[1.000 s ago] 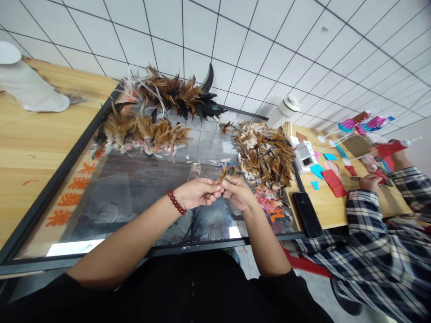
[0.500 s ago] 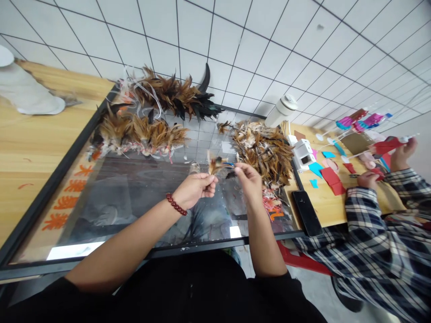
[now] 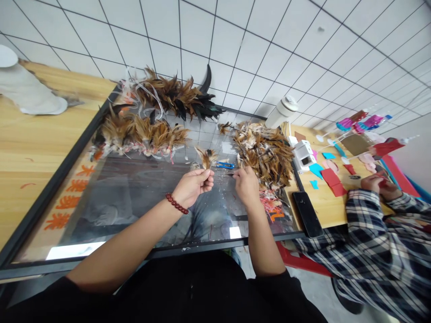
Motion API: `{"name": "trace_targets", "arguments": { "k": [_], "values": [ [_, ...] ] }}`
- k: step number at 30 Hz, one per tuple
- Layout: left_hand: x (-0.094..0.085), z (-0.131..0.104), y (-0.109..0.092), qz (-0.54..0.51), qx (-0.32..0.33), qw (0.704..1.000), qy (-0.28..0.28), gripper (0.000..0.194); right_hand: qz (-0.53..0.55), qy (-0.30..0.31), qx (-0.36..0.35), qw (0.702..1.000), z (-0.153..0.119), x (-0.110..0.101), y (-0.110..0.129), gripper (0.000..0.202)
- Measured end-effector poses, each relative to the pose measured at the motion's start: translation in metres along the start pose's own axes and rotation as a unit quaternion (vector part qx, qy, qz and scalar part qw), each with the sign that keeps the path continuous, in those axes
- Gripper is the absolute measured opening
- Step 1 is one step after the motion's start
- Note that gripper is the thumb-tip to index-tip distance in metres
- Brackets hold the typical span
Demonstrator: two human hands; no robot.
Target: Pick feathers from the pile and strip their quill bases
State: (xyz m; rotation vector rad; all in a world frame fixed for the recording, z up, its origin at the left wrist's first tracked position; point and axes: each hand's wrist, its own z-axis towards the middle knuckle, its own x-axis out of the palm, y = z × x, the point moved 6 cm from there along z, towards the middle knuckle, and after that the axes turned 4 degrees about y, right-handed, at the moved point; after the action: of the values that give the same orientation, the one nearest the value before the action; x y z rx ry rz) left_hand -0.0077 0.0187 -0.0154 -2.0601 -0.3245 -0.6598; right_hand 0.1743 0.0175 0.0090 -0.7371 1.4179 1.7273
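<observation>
A black phone (image 3: 307, 214) lies near right, with a red piece (image 3: 333, 180) beyond it. Farther off are a white power block (image 3: 303, 157) and a white bottle (image 3: 283, 112). A white sock-shaped object (image 3: 30, 87) lies far left.

- We see bright, fairly even light.
- Glare whitens the glass tabletop (image 3: 151, 188) at eight o'clock and near six.
- We find a soft shadow on the tiled wall (image 3: 229, 40) around two.
- We notice distortion stretching the outer edges.

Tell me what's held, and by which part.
Left hand: a small feather bunch, by its lower end. Right hand: any hold can't be told.
</observation>
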Motion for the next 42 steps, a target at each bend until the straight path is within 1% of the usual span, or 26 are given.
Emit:
{"name": "trace_targets", "arguments": {
  "k": [1, 2, 3, 5, 6, 7, 8, 9, 11, 15, 19, 21, 22, 23, 24, 25, 26, 27, 29, 32, 34, 35, 37, 38, 40, 42],
  "values": [
    [0.0, 0.0, 0.0, 0.001, -0.003, 1.0, -0.001, 0.011, 0.08, -0.01, 0.016, 0.997, 0.0, 0.0, 0.0, 0.009],
    [0.0, 0.0, 0.0, 0.002, -0.004, 1.0, -0.004, 0.011, 0.178, -0.009, 0.037, 0.983, 0.0, 0.001, -0.001, 0.011],
    [0.001, -0.001, 0.0, 0.006, -0.006, 1.0, -0.007, 0.011, 0.284, 0.004, 0.064, 0.957, -0.001, 0.006, 0.0, 0.014],
    [0.002, -0.002, 0.001, 0.016, -0.013, 1.0, -0.008, 0.011, 0.466, 0.049, 0.121, 0.875, -0.004, 0.02, 0.006, 0.023],
    [0.003, -0.002, 0.002, 0.023, -0.02, 1.0, -0.007, 0.011, 0.527, 0.07, 0.143, 0.835, -0.005, 0.026, 0.01, 0.027],
    [0.004, -0.003, 0.003, 0.031, -0.028, 0.999, -0.004, 0.012, 0.566, 0.085, 0.158, 0.804, -0.007, 0.031, 0.015, 0.03],
    [0.004, -0.003, 0.005, 0.039, -0.037, 0.999, 0.0, 0.013, 0.588, 0.092, 0.166, 0.786, -0.008, 0.034, 0.019, 0.031],
    [0.005, -0.004, 0.006, 0.047, -0.045, 0.998, 0.003, 0.013, 0.597, 0.088, 0.17, 0.779, -0.009, 0.035, 0.021, 0.032],
    [0.006, -0.004, 0.009, 0.066, -0.056, 0.996, 0.012, 0.015, 0.596, 0.07, 0.169, 0.782, -0.009, 0.035, 0.022, 0.03],
    [0.007, -0.004, 0.014, 0.108, -0.063, 0.992, 0.027, 0.017, 0.571, 0.039, 0.154, 0.805, -0.012, 0.034, 0.025, 0.025],
    [0.008, -0.004, 0.014, 0.144, -0.045, 0.988, 0.032, 0.017, 0.551, 0.058, 0.135, 0.821, -0.013, 0.035, 0.029, 0.02],
    [0.006, -0.003, 0.011, 0.142, -0.019, 0.989, 0.021, 0.018, 0.516, 0.039, 0.121, 0.847, -0.009, 0.026, 0.019, 0.019],
    [0.005, -0.002, 0.009, 0.129, -0.007, 0.991, 0.013, 0.017, 0.476, 0.009, 0.115, 0.872, -0.006, 0.017, 0.01, 0.018],
    [0.003, -0.001, 0.006, 0.109, 0.004, 0.994, 0.005, 0.015, 0.415, -0.043, 0.106, 0.903, -0.004, 0.004, -0.001, 0.018],
    [0.002, -0.001, 0.005, 0.084, 0.011, 0.996, -0.003, 0.013, 0.323, -0.102, 0.101, 0.936, -0.002, -0.011, -0.012, 0.018],
    [0.001, 0.0, 0.003, 0.059, 0.016, 0.998, -0.008, 0.012, 0.214, -0.139, 0.098, 0.962, -0.001, -0.023, -0.02, 0.017],
    [0.0, 0.0, 0.002, 0.038, 0.019, 0.999, -0.011, 0.011, 0.119, -0.151, 0.097, 0.977, 0.0, -0.03, -0.027, 0.018],
    [-0.001, 0.001, 0.001, 0.022, 0.021, 0.999, -0.014, 0.01, 0.043, -0.138, 0.097, 0.985, 0.001, -0.034, -0.031, 0.019],
    [-0.003, 0.001, -0.001, 0.0, 0.026, 0.999, -0.022, 0.008, -0.072, -0.081, 0.096, 0.99, 0.002, -0.031, -0.035, 0.02],
    [-0.003, 0.001, -0.001, -0.015, 0.025, 0.999, -0.028, 0.007, -0.152, 0.001, 0.099, 0.983, 0.001, -0.018, -0.032, 0.018],
    [-0.003, 0.001, -0.002, -0.019, 0.023, 0.999, -0.029, 0.007, -0.129, 0.008, 0.101, 0.986, 0.0, -0.014, -0.029, 0.015],
    [-0.003, 0.001, -0.002, -0.021, 0.023, 0.999, -0.029, 0.007, -0.081, -0.005, 0.103, 0.991, 0.001, -0.014, -0.028, 0.015],
    [-0.003, 0.001, -0.003, -0.027, 0.025, 0.999, -0.028, 0.007, 0.089, -0.037, 0.114, 0.989, 0.002, -0.014, -0.03, 0.015],
    [-0.003, 0.001, -0.004, -0.03, 0.025, 0.999, -0.027, 0.007, 0.193, -0.042, 0.124, 0.972, 0.002, -0.013, -0.031, 0.017],
    [-0.004, 0.001, -0.004, -0.037, 0.023, 0.999, -0.025, 0.007, 0.375, -0.015, 0.147, 0.915, 0.002, -0.006, -0.03, 0.022],
    [-0.003, 0.001, -0.002, -0.035, 0.015, 0.999, -0.024, 0.008, 0.479, 0.034, 0.161, 0.862, 0.001, 0.001, -0.022, 0.025]
  ]
}}
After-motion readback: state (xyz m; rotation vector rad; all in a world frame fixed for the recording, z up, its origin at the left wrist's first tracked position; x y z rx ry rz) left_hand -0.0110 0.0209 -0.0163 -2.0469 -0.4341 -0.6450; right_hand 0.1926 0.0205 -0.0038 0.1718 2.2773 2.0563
